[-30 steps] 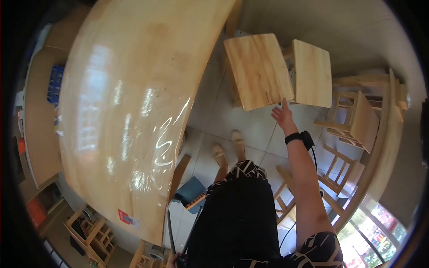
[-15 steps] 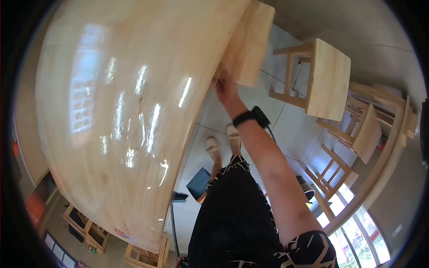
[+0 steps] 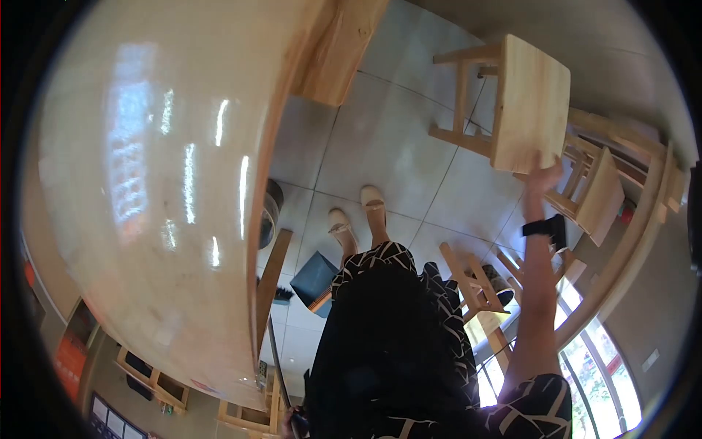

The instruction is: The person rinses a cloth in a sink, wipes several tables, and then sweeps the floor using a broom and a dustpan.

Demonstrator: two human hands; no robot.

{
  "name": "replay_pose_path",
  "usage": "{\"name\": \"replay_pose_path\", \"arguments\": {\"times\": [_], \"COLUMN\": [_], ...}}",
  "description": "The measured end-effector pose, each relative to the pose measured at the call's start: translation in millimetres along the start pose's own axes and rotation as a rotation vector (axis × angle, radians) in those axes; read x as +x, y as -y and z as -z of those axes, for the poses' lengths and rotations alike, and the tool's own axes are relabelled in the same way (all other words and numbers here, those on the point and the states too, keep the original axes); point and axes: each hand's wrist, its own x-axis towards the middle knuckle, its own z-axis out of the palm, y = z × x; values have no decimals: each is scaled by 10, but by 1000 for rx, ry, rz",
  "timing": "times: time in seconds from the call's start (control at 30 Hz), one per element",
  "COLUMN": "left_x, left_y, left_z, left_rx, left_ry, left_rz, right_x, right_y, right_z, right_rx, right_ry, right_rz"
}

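My right hand [image 3: 542, 178], with a dark band on the wrist, is at the near edge of a light wooden stool [image 3: 532, 102]. Its fingers overlap the seat and are smeared by motion. At the bottom, my left hand [image 3: 298, 424] is closed around the handle of a broom [image 3: 273, 351], partly hidden by my dark clothing. The broom's dark bristles [image 3: 282, 295] are low by the table leg [image 3: 272, 285]. Beside them on the floor sits a blue dustpan [image 3: 316, 279].
A large glossy wooden table [image 3: 161, 293] fills the left side. Another wooden stool [image 3: 333, 58] is partly under its edge. More wooden chairs [image 3: 601, 194] stand at the right along a curved wooden rail [image 3: 621, 278]. A round bin [image 3: 270, 212] is under the table.
My right hand has left the stool at the table edge and swung right to the other stool. The first stool now shows less beyond the tabletop. The view has shifted.
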Motion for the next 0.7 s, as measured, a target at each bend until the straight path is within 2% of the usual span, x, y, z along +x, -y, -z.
{"name": "replay_pose_path", "arguments": {"times": [0.07,0.1,0.13,0.23,0.33,0.4,0.47,0.53,0.7], "left_x": [17,38,70,127,129,150,174,172,165], "left_y": [-80,-127,-205,-355,-536,-558,-600,-595,-481], "left_z": [2,-1,-15,66,-379,-273,-308,-383,-293], "left_rx": [-8,-13,-15,53,30,-36,-106,-84,-32], "left_ry": [8,6,5,-7,79,76,99,117,119], "left_rz": [-6,-2,9,79,101,157,174,154,123], "right_x": [170,326,388,462,269,-110,-188,-296,-821], "right_y": [-761,-971,-1127,-793,-550,-266,-199,270,500], "right_z": [-414,-575,-764,-620,-457,-239,-444,-436,-408], "right_rx": [-229,-235,-193,37,64,600,761,1279,1351], "right_ry": [265,289,400,717,860,1068,1139,947,916], "right_rz": [-261,-248,-303,-516,-569,-640,-666,-989,-982]}}
